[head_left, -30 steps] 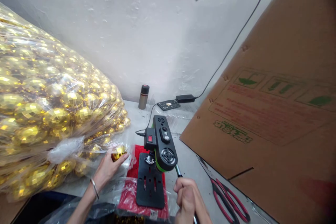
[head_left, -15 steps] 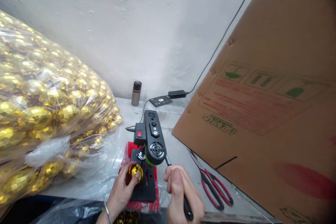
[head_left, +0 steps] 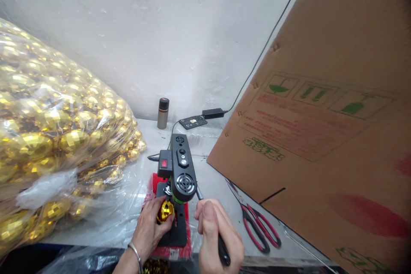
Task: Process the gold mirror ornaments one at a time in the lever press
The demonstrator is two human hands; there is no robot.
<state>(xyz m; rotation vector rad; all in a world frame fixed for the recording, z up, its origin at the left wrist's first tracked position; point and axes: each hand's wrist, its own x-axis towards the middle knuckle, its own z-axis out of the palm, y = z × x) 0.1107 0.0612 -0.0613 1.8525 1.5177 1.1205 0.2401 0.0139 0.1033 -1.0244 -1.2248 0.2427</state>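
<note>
My left hand, with a bracelet at the wrist, has its fingers and thumb closed around a small gold mirrored ball. The ball is over the black base plate of a small bench drill press, just below its head; the drill bit cannot be made out. My right hand is wrapped round the press's black-gripped lever at its right side. A red switch sits on the box at the head's left.
A big clear bag of gold balls fills the left. To the right lean a cardboard box and red-black scissors. Behind the press stand a bottle, a dark phone-like slab and a black power adapter.
The whole view has shifted slightly. The gold ball has turned a little in my left hand and sits close under the press head. My right hand stays on the lever.
</note>
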